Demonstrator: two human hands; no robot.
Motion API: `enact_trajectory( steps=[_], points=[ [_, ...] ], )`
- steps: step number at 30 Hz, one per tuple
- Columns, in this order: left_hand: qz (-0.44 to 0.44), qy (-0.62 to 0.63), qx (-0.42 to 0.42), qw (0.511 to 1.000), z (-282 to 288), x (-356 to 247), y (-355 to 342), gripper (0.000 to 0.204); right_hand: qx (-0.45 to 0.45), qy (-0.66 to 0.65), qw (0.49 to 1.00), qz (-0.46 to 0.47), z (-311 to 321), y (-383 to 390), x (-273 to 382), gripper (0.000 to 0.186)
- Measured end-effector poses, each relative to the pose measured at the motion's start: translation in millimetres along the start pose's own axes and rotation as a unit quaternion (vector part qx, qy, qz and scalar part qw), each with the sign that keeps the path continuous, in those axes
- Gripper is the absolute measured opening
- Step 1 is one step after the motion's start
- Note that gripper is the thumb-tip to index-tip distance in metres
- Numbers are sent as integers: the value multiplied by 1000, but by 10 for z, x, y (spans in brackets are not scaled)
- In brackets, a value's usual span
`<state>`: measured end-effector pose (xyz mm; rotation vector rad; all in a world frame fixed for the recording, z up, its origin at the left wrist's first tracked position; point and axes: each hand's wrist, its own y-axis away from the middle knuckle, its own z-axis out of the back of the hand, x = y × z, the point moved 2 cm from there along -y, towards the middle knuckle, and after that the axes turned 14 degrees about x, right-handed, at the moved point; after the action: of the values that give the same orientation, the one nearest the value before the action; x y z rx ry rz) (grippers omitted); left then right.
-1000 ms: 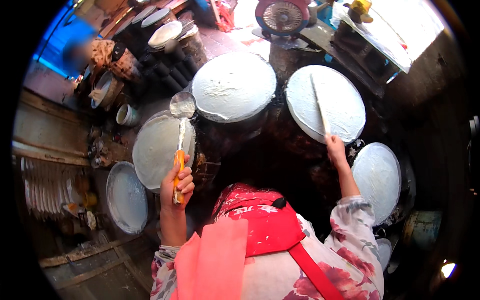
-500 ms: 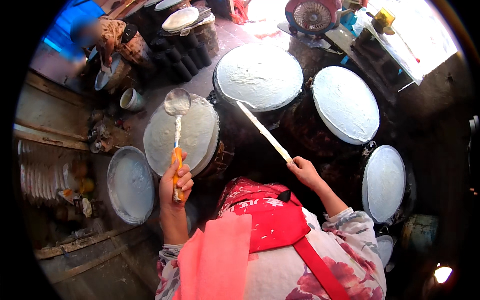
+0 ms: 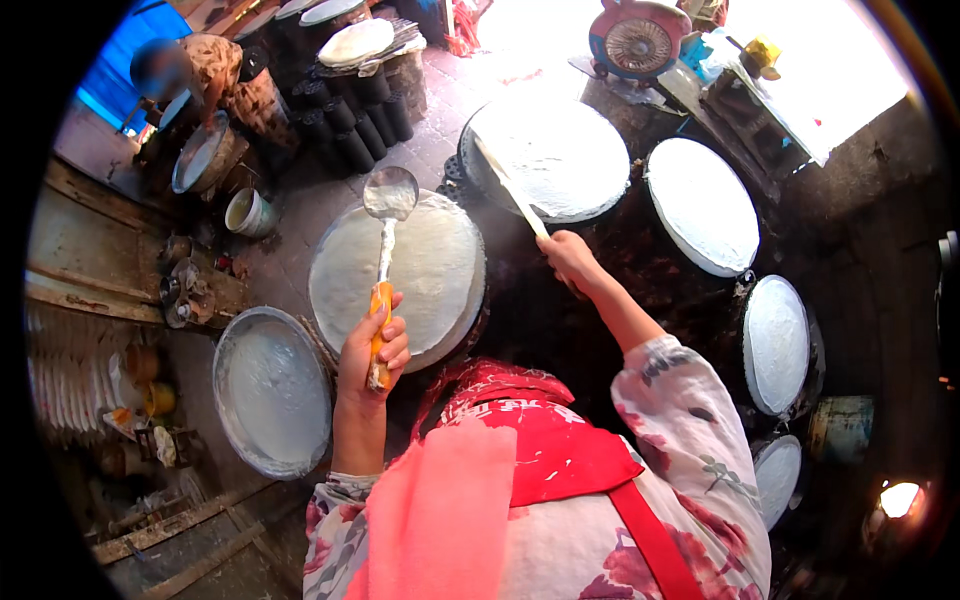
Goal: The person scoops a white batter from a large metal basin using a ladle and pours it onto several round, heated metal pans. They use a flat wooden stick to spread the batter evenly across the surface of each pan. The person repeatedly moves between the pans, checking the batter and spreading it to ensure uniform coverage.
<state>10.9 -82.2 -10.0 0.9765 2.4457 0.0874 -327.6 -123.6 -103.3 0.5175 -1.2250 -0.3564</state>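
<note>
My left hand [image 3: 374,352] is closed round the orange handle of a metal ladle [image 3: 386,250]. The ladle's bowl, smeared with white batter, is raised in front of a round griddle [image 3: 395,270] covered by a pale sheet of batter. In my right hand [image 3: 570,260] is a long flat wooden spatula [image 3: 512,190], whitened with batter. Its tip lies at the left side of the batter layer on the far middle round griddle [image 3: 560,160]. Whether the tip is under the layer or on top cannot be told.
A wide basin of white batter [image 3: 272,390] stands at left. More batter-covered griddles [image 3: 705,205] curve down the right side. Beyond are a fan [image 3: 640,42], black cylindrical briquettes [image 3: 355,150], a bucket [image 3: 250,213] and another person [image 3: 225,80] bending over a pan.
My right hand has moved farther away and slightly left, carrying the spatula tip from the griddle's near edge up its left side. My left hand still holds the ladle raised. The view has shifted a little.
</note>
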Motion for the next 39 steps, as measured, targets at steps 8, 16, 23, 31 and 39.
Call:
enact_trajectory(
  steps=[8,16,23,31,39],
  points=[
    [-66,-27,-43,997,324,-290,424,28,-213,196,950,117,-228,-450,608,32],
    [-123,-1,-83,989,315,-115,602,30,-172,460,857,156,-84,-1334,945,33],
    [-121,1,-166,979,140,25,541,30,-184,375,880,226,61,-1581,1088,19],
    [-91,-34,-114,989,-53,52,124,31,-321,184,886,278,1182,-933,1288,11],
    [41,-105,17,993,-295,141,-432,34,-540,-69,711,446,2051,1172,467,12]
  ],
)
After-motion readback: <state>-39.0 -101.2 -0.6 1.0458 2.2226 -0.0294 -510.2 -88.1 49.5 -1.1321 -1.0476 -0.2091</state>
